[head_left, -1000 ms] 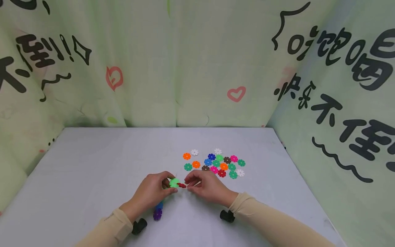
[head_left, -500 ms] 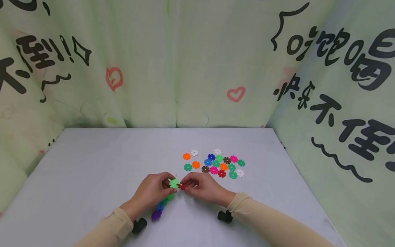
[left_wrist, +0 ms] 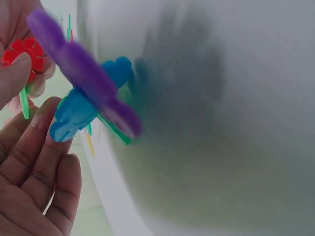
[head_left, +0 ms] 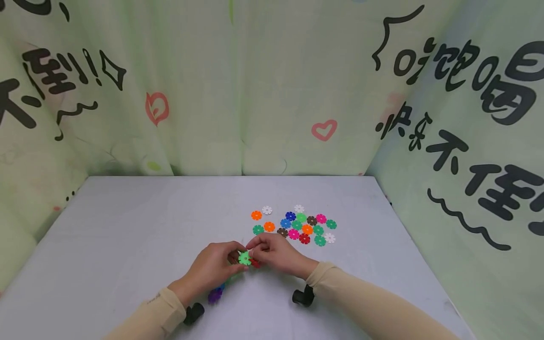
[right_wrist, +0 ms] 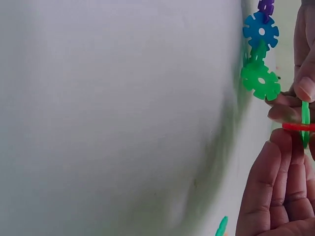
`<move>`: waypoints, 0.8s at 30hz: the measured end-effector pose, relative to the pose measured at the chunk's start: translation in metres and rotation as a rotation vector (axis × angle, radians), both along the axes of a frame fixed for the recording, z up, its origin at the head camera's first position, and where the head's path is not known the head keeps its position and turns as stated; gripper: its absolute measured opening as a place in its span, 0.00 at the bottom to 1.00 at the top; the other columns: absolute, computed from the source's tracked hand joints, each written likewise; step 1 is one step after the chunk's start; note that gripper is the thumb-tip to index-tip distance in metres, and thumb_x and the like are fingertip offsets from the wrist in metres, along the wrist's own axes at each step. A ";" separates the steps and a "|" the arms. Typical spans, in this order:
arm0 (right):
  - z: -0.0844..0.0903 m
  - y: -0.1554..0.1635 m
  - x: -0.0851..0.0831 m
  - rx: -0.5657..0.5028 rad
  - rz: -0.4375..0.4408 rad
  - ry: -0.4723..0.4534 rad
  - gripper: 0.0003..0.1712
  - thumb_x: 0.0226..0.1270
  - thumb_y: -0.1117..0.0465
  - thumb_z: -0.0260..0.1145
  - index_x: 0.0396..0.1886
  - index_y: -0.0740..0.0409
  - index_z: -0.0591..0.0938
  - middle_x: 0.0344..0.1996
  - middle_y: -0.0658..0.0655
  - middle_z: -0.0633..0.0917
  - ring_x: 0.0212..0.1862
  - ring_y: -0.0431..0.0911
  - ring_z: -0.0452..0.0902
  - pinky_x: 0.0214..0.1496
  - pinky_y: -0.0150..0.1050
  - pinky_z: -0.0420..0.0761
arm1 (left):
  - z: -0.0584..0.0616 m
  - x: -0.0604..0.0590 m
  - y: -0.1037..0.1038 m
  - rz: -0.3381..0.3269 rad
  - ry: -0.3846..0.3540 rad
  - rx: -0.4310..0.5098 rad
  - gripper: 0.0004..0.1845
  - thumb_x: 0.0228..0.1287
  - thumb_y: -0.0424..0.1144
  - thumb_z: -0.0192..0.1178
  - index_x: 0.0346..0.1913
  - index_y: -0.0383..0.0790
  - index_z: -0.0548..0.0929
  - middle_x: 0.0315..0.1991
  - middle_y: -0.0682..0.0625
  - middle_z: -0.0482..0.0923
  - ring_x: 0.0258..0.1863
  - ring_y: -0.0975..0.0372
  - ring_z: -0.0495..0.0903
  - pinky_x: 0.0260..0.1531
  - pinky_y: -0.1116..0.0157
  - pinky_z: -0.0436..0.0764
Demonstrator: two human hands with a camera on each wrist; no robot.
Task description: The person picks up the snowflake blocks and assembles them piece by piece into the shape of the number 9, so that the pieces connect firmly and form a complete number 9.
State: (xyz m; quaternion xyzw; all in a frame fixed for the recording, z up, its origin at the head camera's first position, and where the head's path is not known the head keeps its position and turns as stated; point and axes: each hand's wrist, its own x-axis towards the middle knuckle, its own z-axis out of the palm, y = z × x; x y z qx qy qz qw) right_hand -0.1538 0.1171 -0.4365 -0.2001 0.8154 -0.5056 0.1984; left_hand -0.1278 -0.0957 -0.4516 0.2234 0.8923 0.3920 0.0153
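My left hand (head_left: 214,265) grips a chain of joined snowflake discs; its light green disc (head_left: 244,258) is at the top, and blue and purple discs (head_left: 215,295) hang below the hand. In the left wrist view the purple disc (left_wrist: 78,73) and blue disc (left_wrist: 74,113) fill the foreground. My right hand (head_left: 272,252) pinches a red disc (head_left: 255,263) pressed against the green one. The right wrist view shows the red disc (right_wrist: 298,127) edge-on between my fingers, crossing a green disc (right_wrist: 305,118), with the chain (right_wrist: 260,59) above.
A loose pile of coloured discs (head_left: 297,225) lies on the grey table (head_left: 127,236) just beyond my right hand. Printed fabric walls (head_left: 272,85) close in the table on three sides. Black wrist camera mounts (head_left: 302,296) sit under both forearms.
My right hand has moved left and brought the red disc up against the green disc. Both hands have closed together; the chain has shifted slightly.
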 end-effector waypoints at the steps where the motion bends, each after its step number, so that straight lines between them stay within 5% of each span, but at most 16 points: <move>1: 0.002 -0.001 0.001 -0.001 0.001 -0.004 0.10 0.72 0.67 0.61 0.48 0.66 0.82 0.31 0.56 0.87 0.34 0.46 0.81 0.39 0.34 0.80 | 0.000 0.000 0.000 -0.004 0.008 0.000 0.18 0.52 0.40 0.77 0.45 0.44 0.85 0.30 0.63 0.82 0.30 0.72 0.80 0.34 0.67 0.79; 7: 0.013 -0.006 0.004 0.016 -0.034 -0.020 0.09 0.69 0.71 0.60 0.46 0.69 0.81 0.29 0.60 0.85 0.33 0.48 0.80 0.38 0.34 0.78 | 0.001 0.002 -0.002 0.016 -0.014 -0.062 0.20 0.53 0.44 0.77 0.47 0.46 0.84 0.32 0.61 0.82 0.33 0.67 0.80 0.35 0.64 0.78; 15: -0.003 0.001 -0.002 0.009 -0.065 -0.070 0.05 0.68 0.66 0.66 0.41 0.63 0.84 0.26 0.54 0.85 0.30 0.44 0.79 0.36 0.35 0.79 | -0.001 0.003 -0.009 0.036 -0.055 -0.213 0.07 0.51 0.41 0.73 0.30 0.49 0.84 0.28 0.61 0.76 0.29 0.67 0.74 0.31 0.63 0.76; 24: -0.007 0.002 -0.002 0.006 -0.065 -0.078 0.05 0.67 0.66 0.68 0.40 0.63 0.85 0.25 0.55 0.85 0.28 0.44 0.80 0.34 0.34 0.79 | 0.000 0.004 -0.008 0.054 -0.039 -0.211 0.04 0.53 0.34 0.69 0.27 0.47 0.86 0.26 0.61 0.74 0.24 0.67 0.71 0.26 0.65 0.74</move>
